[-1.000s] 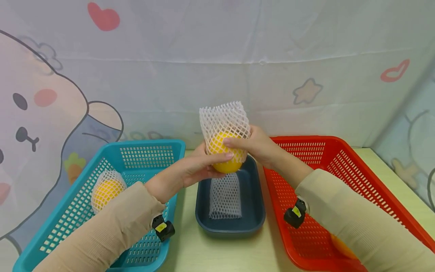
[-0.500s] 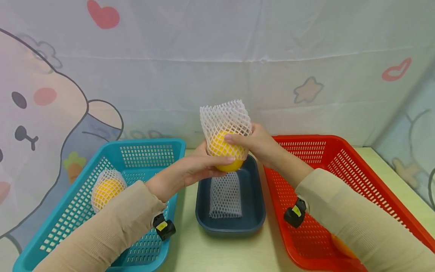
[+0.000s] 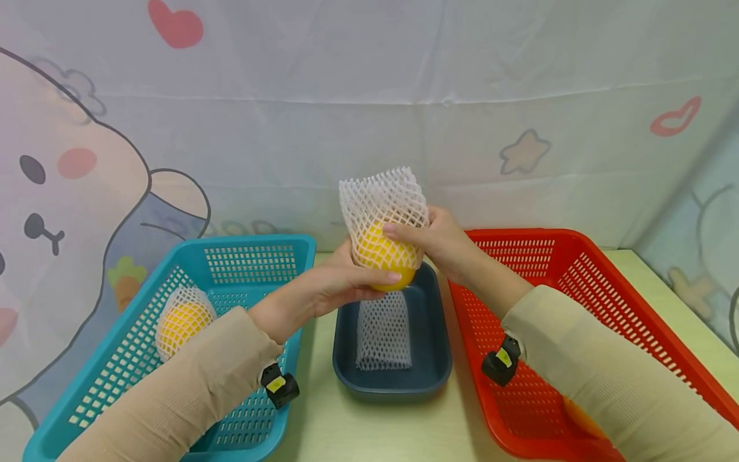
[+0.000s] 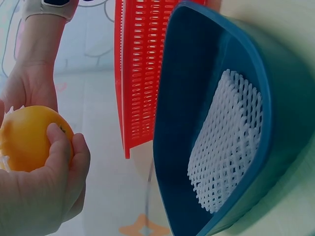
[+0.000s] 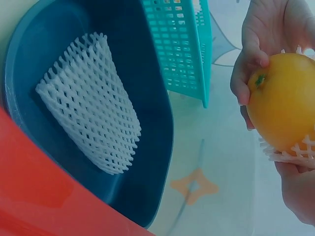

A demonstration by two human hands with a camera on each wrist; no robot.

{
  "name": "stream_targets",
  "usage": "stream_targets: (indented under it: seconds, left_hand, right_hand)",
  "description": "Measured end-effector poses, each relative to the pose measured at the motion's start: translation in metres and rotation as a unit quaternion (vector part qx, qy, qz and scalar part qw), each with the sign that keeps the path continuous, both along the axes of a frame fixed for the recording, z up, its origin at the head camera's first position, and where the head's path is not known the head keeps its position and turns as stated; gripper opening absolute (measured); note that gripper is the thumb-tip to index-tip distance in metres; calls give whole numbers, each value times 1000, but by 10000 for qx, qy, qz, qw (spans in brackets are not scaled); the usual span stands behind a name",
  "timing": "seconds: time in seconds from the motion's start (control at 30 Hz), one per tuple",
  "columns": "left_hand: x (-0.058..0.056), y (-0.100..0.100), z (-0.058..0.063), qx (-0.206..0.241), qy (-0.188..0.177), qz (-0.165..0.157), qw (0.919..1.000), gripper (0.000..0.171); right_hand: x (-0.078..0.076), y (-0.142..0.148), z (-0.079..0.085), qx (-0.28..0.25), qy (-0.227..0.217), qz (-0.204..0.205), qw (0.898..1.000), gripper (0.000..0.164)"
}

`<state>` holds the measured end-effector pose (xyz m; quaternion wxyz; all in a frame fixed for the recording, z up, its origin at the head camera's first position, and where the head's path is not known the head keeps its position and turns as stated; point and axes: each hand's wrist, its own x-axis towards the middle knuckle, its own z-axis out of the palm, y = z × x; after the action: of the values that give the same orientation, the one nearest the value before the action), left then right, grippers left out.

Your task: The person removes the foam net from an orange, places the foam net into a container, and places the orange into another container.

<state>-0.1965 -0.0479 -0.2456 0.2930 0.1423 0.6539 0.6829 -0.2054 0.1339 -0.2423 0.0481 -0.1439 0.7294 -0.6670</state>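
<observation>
Above the dark blue tray, both hands hold an orange (image 3: 399, 278) partly inside a white foam net sleeve (image 3: 381, 194). The net's loose end stands up past the fruit. My left hand (image 3: 330, 282) grips the orange from the lower left, thumb across its bare end. In the left wrist view, fingertips touch the orange (image 4: 29, 140) near its green stem spot. From the right, my right hand (image 3: 443, 245) grips the netted side, thumb over the net. Another foam net (image 3: 383, 340) lies flat in the tray (image 3: 392, 390).
On the left stands a teal basket (image 3: 254, 240) with a netted yellow-orange fruit (image 3: 183, 326) inside. A red basket (image 3: 519, 235) stands on the right, where an orange fruit (image 3: 579, 416) shows partly behind the right sleeve. A printed cloth (image 3: 288, 77) hangs behind the table.
The net's lower edge has come slightly further down over the orange, so less of the bare fruit shows. Both hands stay in nearly the same place.
</observation>
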Motion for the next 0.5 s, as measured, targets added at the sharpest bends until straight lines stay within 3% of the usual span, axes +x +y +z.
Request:
stream_targets:
  seconds: [0.5]
  left_hand:
    - [2,-1,-2,-152,-77,180,9997,69]
  right_hand:
    - [0,0,2,-422,-35,-156,9990,40]
